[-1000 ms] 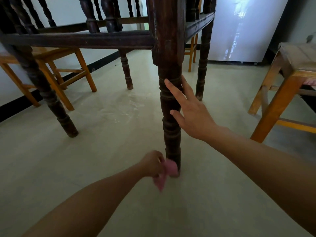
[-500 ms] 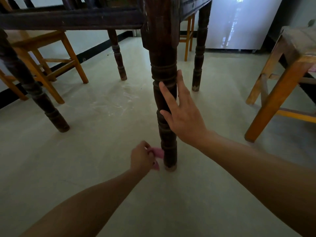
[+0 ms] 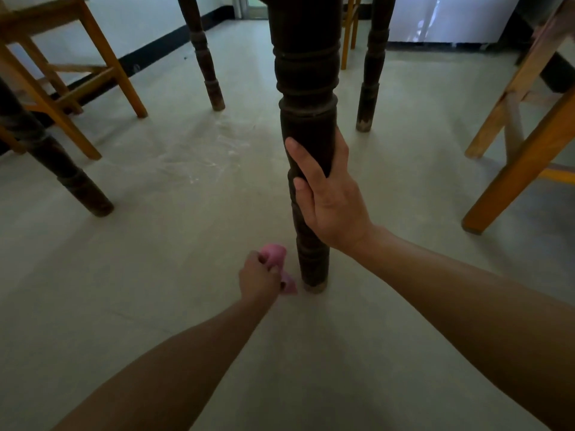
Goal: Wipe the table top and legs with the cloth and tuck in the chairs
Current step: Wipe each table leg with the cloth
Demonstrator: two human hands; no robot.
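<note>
My right hand (image 3: 329,197) has gone from hovering with its fingers (image 3: 300,161) spread to clasping the near table leg (image 3: 306,119) about halfway down, wrapped round both sides of the wood. My left hand (image 3: 259,275) keeps its fingers bunched tight on the pink cloth (image 3: 275,253). The cloth has come off the foot of that leg and now sits just to its left, low over the floor (image 3: 155,275), with a narrow gap to the wood. I read this as the bottom of the leg having been wiped, with the new hold there to steady me for another pass or a shift to the next leg. The tabletop is out of sight above, so I cannot judge it

Count: one cloth and two hands. There are four dark turned table legs: this one, the left leg (image 3: 74,181), the back-left leg (image 3: 203,63) and the back-right leg (image 3: 371,73). There are three light wooden chairs: the left chair (image 3: 110,62), the right chair (image 3: 522,163) and the back chair (image 3: 346,35), of which only the legs show. I judge the tucking-in is still to do
</note>
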